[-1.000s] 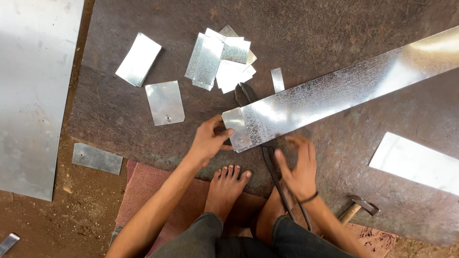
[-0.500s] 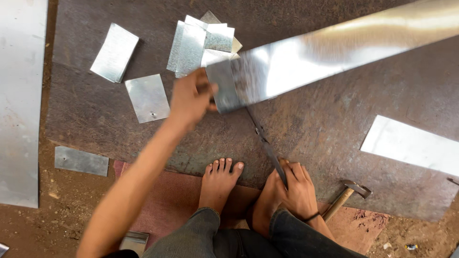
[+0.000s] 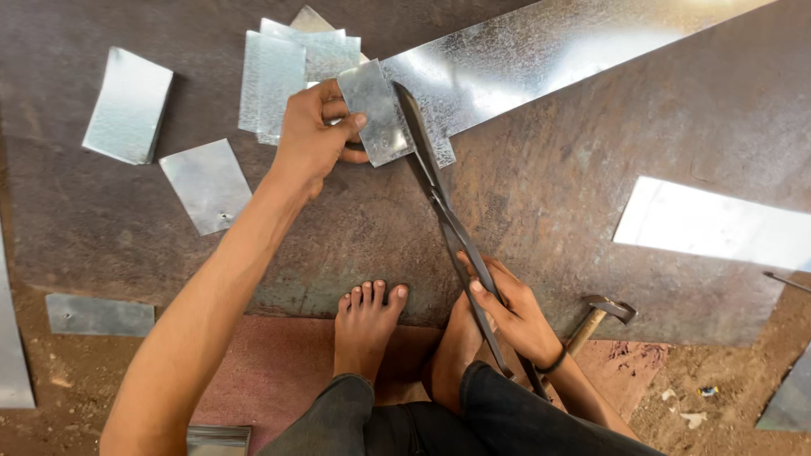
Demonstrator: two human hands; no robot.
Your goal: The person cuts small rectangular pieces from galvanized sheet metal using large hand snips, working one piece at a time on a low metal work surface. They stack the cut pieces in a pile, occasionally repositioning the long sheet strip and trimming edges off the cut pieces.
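Left hand point(image 3: 314, 135) pinching strip point(image 3: 541, 59) end; right hand point(image 3: 515, 312) gripping shears point(image 3: 439, 194) handles, blades across strip.

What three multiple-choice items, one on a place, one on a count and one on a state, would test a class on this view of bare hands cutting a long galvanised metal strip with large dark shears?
1. Where does the wooden-handled hammer lie?
A. Beside the right hand, at the edge of the dark work plate
B. On the pile of cut metal pieces
C. In the left hand

2. How many bare feet show?
A. None
B. Two
C. Four

3. How do the large dark shears stand?
A. Lying apart, untouched
B. Blades across the long galvanised metal strip, handles in the right hand
C. Hung on a wall

Key: 1 A, the hammer head rests next to the right wrist. 2 B, both feet sit below the plate. 3 B, the left hand grips the strip's end beside the blades.
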